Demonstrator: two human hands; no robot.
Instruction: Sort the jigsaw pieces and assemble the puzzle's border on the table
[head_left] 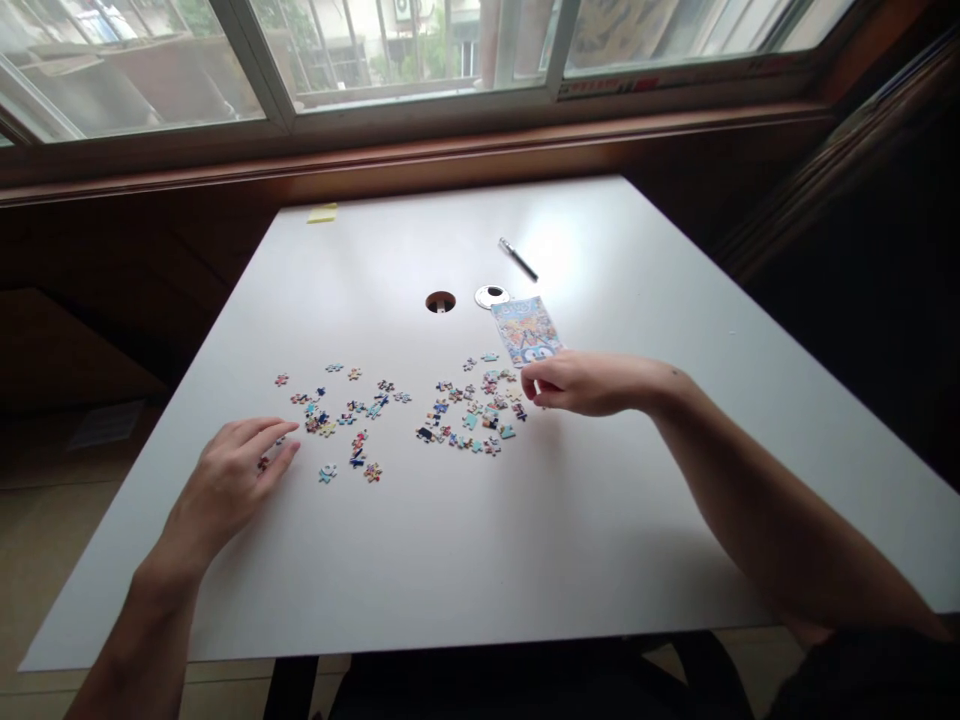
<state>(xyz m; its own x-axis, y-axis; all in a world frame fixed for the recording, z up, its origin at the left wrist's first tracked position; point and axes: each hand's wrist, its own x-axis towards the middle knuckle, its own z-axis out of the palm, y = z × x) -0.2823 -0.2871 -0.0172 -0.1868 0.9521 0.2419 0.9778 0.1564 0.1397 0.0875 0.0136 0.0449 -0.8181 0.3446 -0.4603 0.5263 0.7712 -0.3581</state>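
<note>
From what I see, assembly has hardly begun: the puzzle pieces [420,410] lie loose in two scattered clusters on the tabletop [480,540], no joined section showing, so nearly all the fitting is left. Both clusters sit on the near side of the reference card [526,330]. My left hand [232,475] rests flat, palm down, fingers spread, fingertips touching a piece at the clusters' left edge. My right hand [589,383] lies just below the card, fingers curled together; whether they pinch a piece I cannot tell.

Both forearms bare, no sleeves; dark clothing [870,675] at lower right.
</note>
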